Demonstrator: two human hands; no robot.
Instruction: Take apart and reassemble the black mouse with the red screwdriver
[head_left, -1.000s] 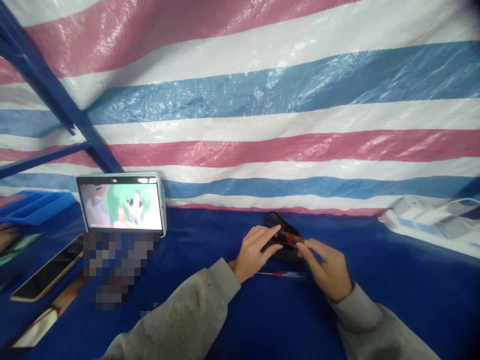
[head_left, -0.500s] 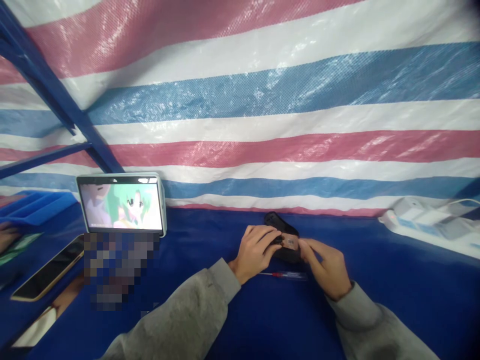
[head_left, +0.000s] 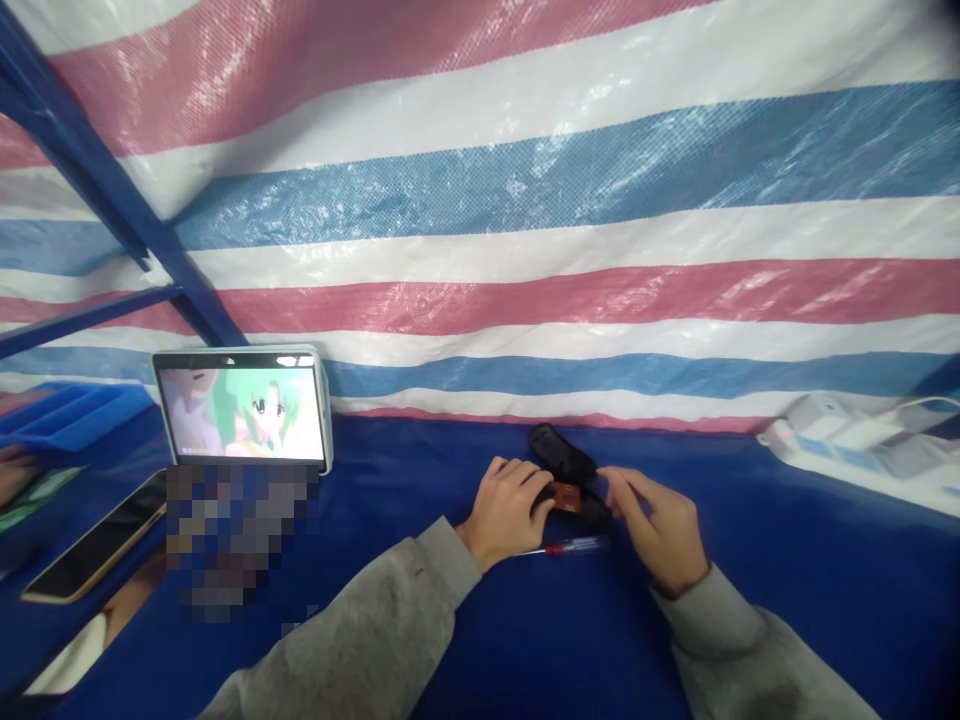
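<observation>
My left hand (head_left: 504, 510) is closed around the left end of a black part that carries a small reddish-brown circuit board (head_left: 567, 497). Its fingers cover much of that part. Just beyond lies a curved black plastic shell (head_left: 561, 453), shaped like a computer mouse cover. My right hand (head_left: 661, 522) is at the right of the board and shell, thumb and index finger pinched; whatever may be between the fingertips is too small to make out. In front of the black parts, a screwdriver (head_left: 579, 546) with a clear and red handle lies on the blue table, its shaft pointing left.
A tablet (head_left: 247, 410) playing a cartoon stands at the back left. Near it are a phone (head_left: 97, 540) and a blue compartment tray (head_left: 82, 412). Another person's hand (head_left: 13, 475) shows at the left edge. A white power strip (head_left: 847, 465) with plugs lies at the right.
My right hand has drawn slightly right, away from the circuit board. The board has tilted and shifted a little left and toward me, and more of the black shell shows.
</observation>
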